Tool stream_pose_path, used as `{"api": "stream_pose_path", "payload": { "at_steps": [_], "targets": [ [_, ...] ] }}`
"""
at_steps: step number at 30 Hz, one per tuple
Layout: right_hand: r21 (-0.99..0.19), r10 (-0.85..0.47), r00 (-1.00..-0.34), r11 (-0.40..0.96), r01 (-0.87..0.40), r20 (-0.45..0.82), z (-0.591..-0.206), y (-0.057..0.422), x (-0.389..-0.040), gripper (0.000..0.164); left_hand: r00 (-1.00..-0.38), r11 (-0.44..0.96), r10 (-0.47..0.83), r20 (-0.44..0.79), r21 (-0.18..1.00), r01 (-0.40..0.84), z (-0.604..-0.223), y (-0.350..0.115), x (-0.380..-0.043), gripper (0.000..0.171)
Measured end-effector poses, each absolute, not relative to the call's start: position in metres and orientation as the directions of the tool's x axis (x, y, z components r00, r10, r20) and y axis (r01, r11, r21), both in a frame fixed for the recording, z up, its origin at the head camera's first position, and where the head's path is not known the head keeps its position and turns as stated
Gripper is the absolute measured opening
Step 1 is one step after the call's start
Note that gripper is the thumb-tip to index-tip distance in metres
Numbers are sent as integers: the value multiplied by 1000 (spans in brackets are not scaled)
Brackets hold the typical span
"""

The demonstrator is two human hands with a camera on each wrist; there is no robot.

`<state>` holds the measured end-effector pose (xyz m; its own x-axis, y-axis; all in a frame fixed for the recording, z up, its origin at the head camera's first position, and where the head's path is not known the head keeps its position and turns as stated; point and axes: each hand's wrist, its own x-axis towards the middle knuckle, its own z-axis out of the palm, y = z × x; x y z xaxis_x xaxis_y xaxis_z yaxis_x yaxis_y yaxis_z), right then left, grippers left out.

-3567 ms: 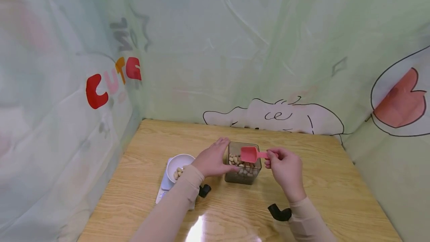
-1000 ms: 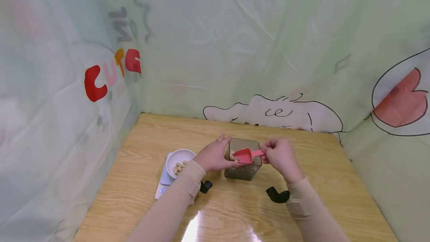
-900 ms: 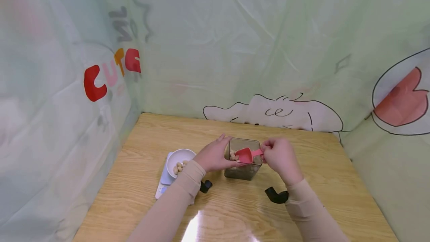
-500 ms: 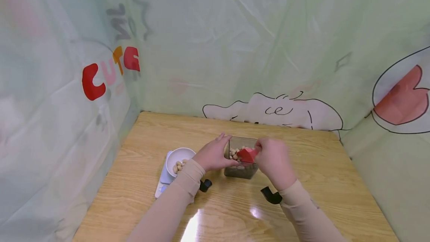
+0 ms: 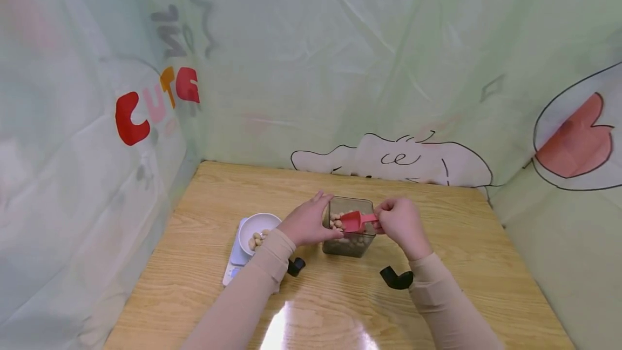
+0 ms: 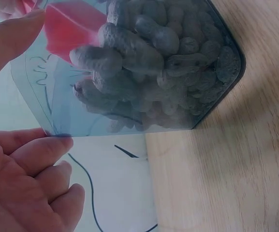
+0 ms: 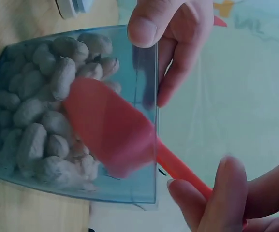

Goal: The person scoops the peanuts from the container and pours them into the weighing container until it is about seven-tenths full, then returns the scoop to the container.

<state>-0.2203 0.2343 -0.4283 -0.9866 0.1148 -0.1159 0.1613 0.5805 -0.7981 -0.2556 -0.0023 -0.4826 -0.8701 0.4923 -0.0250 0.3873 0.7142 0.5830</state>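
Observation:
A clear, smoky-tinted square container (image 5: 342, 248) stands on the table, partly filled with unshelled peanuts (image 6: 129, 53). My left hand (image 5: 308, 224) grips its left side at the rim, thumb on the near wall and fingers on the far corner. My right hand (image 5: 401, 226) pinches the handle of a red scoop (image 7: 108, 128). The scoop's bowl is inside the container, its front edge down against the peanuts, while the handle slants out over the right rim. Whatever lies within the scoop is hidden in the wrist views.
Left of the container, a white bowl (image 5: 248, 228) with several peanuts sits on a white kitchen scale (image 5: 233, 273), partly covered by my left forearm. Black angled pieces show beside each wrist (image 5: 397, 278). Printed curtains (image 5: 291, 96) border the wooden table (image 5: 320, 307) at the back and sides.
The scoop has gone from level above the peanuts down into them. My right hand leaned left over the container half a second ago and is now back to the right. My left hand keeps its grip.

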Motion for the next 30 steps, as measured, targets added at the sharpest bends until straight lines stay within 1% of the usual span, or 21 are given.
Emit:
{"api": "stream_pose_path", "payload": {
  "at_steps": [2,3,5,9,11,13,16,20,25,27,30],
  "targets": [
    [-805,111,-988,575,149,-104,-430,234,-219,22,-871,720,490,-28,577,386,-483,-3,-256,104],
    [-789,93,-992,602,125,-86,-430,234,-218,21,-872,721,489,-28,575,386,-483,-3,-256,104],
    [-725,32,-999,688,32,-14,-432,232,-214,19,-873,725,487,-29,572,385,-483,-3,-256,105],
    [-518,-97,-980,838,-174,172,-435,226,-210,15,-875,717,484,-24,584,381,-484,-2,-256,106],
    [-465,-120,-967,859,-214,225,-436,225,-210,14,-875,714,483,-22,588,380,-483,-1,-257,106],
    [-452,-127,-963,863,-226,239,-436,225,-211,14,-875,713,484,-22,589,380,-483,-1,-257,106],
    [-481,-117,-971,852,-206,208,-435,225,-211,14,-874,715,485,-23,586,381,-482,-2,-257,106],
    [-586,-52,-993,803,-104,105,-433,226,-212,17,-875,719,483,-26,582,380,-483,-2,-257,106],
    [-763,52,-997,642,77,-57,-435,229,-219,22,-874,722,485,-28,578,381,-483,-1,-258,105],
    [-811,81,-990,568,138,-111,-438,231,-221,23,-874,721,485,-29,578,381,-483,-1,-257,105],
    [-845,105,-982,502,186,-154,-441,233,-223,22,-875,722,484,-33,581,377,-483,-1,-256,105]
  ]
}}
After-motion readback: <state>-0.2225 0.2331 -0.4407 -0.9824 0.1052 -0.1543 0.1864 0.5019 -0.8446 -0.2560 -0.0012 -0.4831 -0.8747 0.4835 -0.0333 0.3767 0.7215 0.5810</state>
